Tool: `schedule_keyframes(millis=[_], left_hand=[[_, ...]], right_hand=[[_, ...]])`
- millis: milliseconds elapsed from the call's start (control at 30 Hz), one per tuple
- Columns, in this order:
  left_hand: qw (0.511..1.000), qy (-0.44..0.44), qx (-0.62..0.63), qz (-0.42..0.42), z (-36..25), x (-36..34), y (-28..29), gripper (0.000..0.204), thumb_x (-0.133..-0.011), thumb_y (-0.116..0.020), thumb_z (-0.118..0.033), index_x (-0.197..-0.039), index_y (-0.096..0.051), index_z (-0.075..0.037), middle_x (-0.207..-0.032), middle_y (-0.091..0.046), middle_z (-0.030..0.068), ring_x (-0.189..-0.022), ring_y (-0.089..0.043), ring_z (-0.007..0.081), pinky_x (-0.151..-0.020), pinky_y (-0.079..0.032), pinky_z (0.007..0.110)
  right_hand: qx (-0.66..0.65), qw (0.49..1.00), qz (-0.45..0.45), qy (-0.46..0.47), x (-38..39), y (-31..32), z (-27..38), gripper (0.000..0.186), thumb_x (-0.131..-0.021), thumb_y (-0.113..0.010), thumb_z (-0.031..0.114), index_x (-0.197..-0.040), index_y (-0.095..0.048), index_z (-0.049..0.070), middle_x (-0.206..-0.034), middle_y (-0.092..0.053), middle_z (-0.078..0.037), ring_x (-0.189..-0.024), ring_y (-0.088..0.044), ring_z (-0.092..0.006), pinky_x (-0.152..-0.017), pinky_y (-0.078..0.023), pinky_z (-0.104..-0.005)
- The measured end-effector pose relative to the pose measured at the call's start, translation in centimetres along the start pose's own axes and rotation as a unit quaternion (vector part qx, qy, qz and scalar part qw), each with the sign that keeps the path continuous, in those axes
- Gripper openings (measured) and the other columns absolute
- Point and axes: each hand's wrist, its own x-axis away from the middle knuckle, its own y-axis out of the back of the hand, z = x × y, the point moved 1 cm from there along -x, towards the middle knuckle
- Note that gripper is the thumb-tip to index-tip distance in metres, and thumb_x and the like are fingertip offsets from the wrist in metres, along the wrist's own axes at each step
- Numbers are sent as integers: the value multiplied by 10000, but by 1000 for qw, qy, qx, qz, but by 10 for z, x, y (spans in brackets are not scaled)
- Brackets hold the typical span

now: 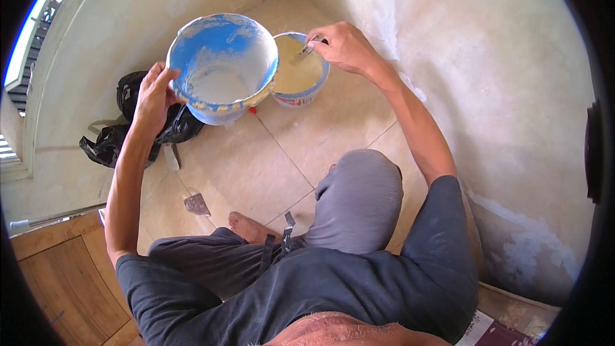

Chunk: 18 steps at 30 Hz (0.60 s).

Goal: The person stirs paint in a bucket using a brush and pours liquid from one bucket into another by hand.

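At the upper centre of the frame, your left hand (154, 99) grips the rim of the large blue bucket (221, 67), fingers curled around its edge, tilting it off the tiled floor (288, 154). Just to its right and touching it sits a smaller blue tub (296, 74) of cream paste. Your right hand (346, 45) pinches a thin metal tool (310, 45) shut over it. A black bag (128, 122) lies at left, a scraper (196, 204) below.
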Motion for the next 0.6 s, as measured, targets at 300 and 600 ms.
schedule_keyframes(millis=[300, 600], left_hand=[[987, 25, 157, -10, 82, 73, 34, 53, -887, -550, -80, -935, -536, -97, -834, -582, -41, -721, -573, 30, -660, -506, 204], [980, 111, 154, 65, 194, 100, 21, 99, -849, -575, -138, -922, -507, -129, -782, -546, -54, -641, -515, 33, -548, -406, 184]], right_hand=[[4, 968, 215, 129, -73, -78, 4, 194, -811, -593, 122, -918, -712, 11, -774, -667, -227, -662, -617, -368, -642, -490, -435], [157, 955, 226, 114, -92, -99, -39, 158, -791, -601, 104, -837, -677, -27, -750, -653, -245, -671, -642, -371, -623, -484, -456]])
